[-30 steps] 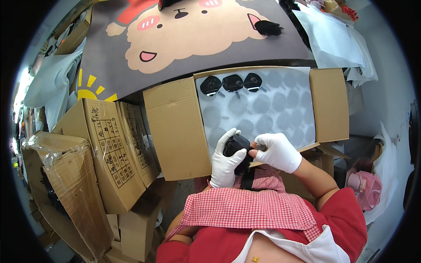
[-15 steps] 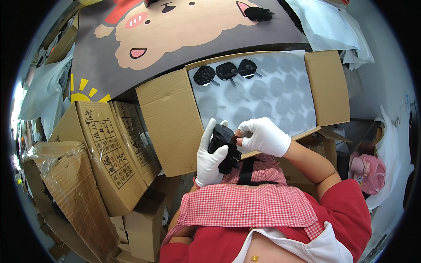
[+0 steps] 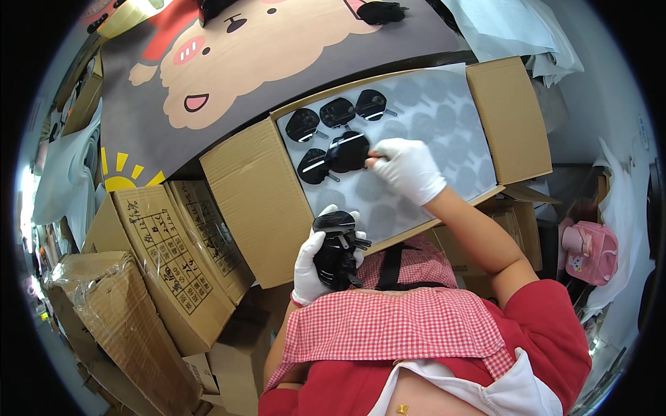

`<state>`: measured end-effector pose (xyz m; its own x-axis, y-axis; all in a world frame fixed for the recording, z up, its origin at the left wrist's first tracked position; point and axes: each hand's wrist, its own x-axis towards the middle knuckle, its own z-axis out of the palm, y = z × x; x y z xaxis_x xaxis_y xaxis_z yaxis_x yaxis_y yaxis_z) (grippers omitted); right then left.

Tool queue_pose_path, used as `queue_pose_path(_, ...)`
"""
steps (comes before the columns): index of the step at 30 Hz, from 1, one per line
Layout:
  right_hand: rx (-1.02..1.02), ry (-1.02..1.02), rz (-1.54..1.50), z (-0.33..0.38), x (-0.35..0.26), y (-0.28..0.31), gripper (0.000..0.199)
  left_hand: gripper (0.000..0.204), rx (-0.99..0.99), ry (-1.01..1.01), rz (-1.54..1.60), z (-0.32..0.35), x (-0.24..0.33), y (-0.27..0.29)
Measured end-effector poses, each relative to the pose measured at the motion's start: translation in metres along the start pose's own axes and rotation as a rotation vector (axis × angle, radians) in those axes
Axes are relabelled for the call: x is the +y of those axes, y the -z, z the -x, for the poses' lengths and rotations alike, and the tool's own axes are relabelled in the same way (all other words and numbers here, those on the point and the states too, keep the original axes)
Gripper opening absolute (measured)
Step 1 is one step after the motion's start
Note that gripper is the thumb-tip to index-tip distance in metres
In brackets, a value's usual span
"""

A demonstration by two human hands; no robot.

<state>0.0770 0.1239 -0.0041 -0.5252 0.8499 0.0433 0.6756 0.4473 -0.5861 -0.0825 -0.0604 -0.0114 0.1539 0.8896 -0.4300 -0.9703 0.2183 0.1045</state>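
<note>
Black part [image 3: 347, 151] pinched by right hand [image 3: 409, 168] over box; left hand [image 3: 312, 260] grips stack [image 3: 334, 249].

I see the open cardboard box [image 3: 263, 201] lying just before the tabletop [image 3: 139, 104]. Inside it, three parts [image 3: 338, 112] sit in a row at its far left corner, a fourth part [image 3: 313, 166] nearer me. Stacked cartons [image 3: 166, 256] stand left of the box.
</note>
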Motion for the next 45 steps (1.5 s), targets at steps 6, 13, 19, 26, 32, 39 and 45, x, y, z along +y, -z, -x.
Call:
queue_pose_path(6, 0.191, -0.111, 0.063, 0.022, 0.074, 0.045, 0.019, 0.055, -0.119, 0.019, 0.185, -0.001, -0.013, -0.009)
queue_pose_path(13, 0.294, -0.273, 0.199, 0.032, 0.129, 0.088, 0.019, 0.063, -0.285, -0.015, 0.106, -0.031, -0.022, -0.01)
queue_pose_path(19, 0.39, -0.208, 0.318, 0.024, 0.157, 0.111, 0.016, 0.062, -0.052, 0.146, -0.129, -0.064, -0.036, -0.038)
queue_pose_path(26, 0.316, -0.002, 0.248, -0.036, 0.114, 0.064, 0.027, 0.066, -0.041, 0.203, -0.016, -0.083, -0.061, -0.048)
queue_pose_path(32, -0.107, 0.039, 0.179, 0.004, 0.098, 0.058, 0.018, 0.055, -0.012, 0.083, 0.053, -0.083, -0.066, -0.044)
queue_pose_path(39, -0.113, -0.119, 0.044, 0.024, 0.075, 0.08, 0.03, 0.065, 0.037, -0.128, -0.083, -0.076, -0.065, -0.045)
queue_pose_path(45, -0.391, -0.135, -0.357, 0.065, -0.002, 0.083, 0.029, 0.077, 0.053, -0.252, -0.2, -0.065, -0.073, -0.049)
